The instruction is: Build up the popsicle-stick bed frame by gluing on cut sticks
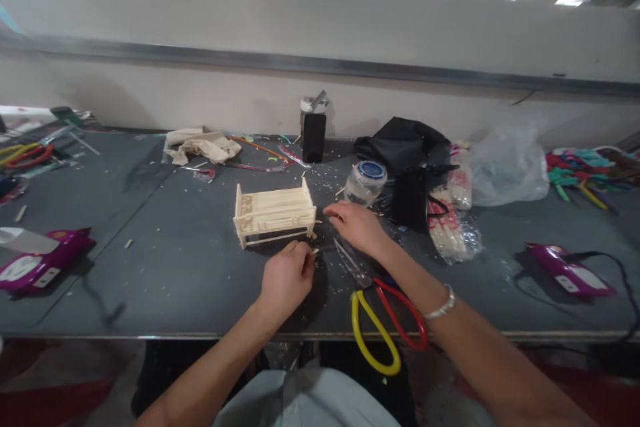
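A small bed-shaped model made of pale wooden sticks [275, 213] stands upright on the dark table. My left hand [287, 280] is closed just in front of its right end, with a short piece of wooden stick [315, 251] at the fingertips. To the right of the model, my right hand [357, 227] reaches leftward with its fingers partly stretched and slightly apart; nothing shows in them. Large scissors [375, 300] with one yellow and one red handle lie below my right wrist. Their blades are slightly parted, and the handles overhang the table's front edge.
Behind my right hand are a clear jar with a blue lid [367, 180], a black box-like object [410, 197] and bagged sticks [450, 230]. Purple devices [570, 270] lie on both sides. A black phone-like slab [314, 138] stands at the back. Scraps litter the table.
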### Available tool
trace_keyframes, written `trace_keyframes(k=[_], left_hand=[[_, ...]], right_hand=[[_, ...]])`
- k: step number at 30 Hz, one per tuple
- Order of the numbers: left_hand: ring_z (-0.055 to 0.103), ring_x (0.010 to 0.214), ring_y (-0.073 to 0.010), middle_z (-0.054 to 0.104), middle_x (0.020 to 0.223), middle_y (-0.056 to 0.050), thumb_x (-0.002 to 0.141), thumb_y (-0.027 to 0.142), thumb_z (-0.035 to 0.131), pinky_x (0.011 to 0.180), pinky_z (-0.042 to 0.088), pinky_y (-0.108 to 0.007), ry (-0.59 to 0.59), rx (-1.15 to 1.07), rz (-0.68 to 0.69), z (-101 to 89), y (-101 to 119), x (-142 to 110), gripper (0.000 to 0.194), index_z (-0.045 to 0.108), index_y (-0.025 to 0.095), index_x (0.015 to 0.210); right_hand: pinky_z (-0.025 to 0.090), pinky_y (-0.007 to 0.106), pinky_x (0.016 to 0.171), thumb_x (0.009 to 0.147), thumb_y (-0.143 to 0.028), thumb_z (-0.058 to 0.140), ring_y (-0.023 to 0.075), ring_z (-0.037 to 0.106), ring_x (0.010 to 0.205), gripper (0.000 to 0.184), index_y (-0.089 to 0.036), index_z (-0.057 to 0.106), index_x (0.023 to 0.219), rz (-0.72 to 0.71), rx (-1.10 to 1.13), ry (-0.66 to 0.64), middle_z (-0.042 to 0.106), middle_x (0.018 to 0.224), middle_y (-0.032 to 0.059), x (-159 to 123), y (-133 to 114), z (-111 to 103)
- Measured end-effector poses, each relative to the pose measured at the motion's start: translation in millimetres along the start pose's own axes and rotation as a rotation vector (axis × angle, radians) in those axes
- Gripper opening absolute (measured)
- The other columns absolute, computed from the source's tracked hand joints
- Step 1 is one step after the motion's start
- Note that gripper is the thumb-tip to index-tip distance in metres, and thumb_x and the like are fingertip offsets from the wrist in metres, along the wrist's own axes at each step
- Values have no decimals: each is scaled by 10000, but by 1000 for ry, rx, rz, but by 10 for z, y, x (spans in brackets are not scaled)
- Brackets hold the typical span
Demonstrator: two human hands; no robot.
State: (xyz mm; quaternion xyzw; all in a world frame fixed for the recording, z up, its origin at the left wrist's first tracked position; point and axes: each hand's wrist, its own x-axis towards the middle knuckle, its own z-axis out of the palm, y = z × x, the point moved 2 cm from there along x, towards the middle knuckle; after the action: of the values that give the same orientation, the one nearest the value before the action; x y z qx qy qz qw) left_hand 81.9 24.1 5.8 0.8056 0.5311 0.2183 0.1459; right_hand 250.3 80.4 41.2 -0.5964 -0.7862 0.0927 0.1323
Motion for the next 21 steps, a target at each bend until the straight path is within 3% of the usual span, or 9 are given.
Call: trace_keyframes(k=[4, 8, 10, 14, 18, 21], left_hand=[[614, 754, -198, 628, 818, -57, 888, 183, 433, 634, 421, -283, -39, 180, 12, 20, 20, -6, 166, 593, 168, 846], [616, 802, -209, 631, 886, -72, 901, 200, 435, 674, 456, -297, -5, 125, 64, -3, -28, -76, 199, 598, 153, 1004], [614, 827, -201, 634, 919, -76, 910, 213, 435, 705, 467, -295, 57, 3, 83, -60, -67, -128, 228, 590, 154, 1066], [604, 797, -160, 648, 861, -50, 903, 258, 480, 722, 466, -261, 186, -357, 42, -222, -87, -212, 198, 641, 172, 978], [585, 670, -129, 667, 816, -25, 854, 341, 558, 586, 458, -222, 99, -819, -144, -307, -12, -278, 239, 658, 189, 1010], [544, 590, -107, 644, 737, -11, 808, 362, 608, 534, 440, -207, 55, -1060, -281, -336, 31, -350, 241, 667, 166, 935]], right_hand=[[396, 246, 674, 810, -175, 553, 193, 623, 856, 142, -195, 684, 861, -6, -20, -53, 677, 935, 65, 191, -11, 164], [395, 261, 659, 791, -152, 531, 197, 619, 787, 128, -171, 646, 739, 46, 14, -40, 673, 824, 77, 65, 22, 62], [405, 259, 659, 821, -177, 500, 178, 612, 747, 145, -172, 629, 755, 77, 67, -18, 666, 771, 57, -94, 34, -75], [437, 201, 594, 827, -231, 508, 106, 589, 646, 108, -188, 601, 793, 75, 329, -59, 653, 731, -9, -440, -122, -229], [366, 181, 392, 786, -306, 576, 96, 529, 515, 173, -193, 539, 912, 190, 1003, -176, 612, 687, -25, -679, -475, -73], [354, 173, 366, 778, -316, 610, 104, 542, 513, 193, -208, 502, 896, 208, 1146, -203, 610, 656, -36, -766, -724, 73]])
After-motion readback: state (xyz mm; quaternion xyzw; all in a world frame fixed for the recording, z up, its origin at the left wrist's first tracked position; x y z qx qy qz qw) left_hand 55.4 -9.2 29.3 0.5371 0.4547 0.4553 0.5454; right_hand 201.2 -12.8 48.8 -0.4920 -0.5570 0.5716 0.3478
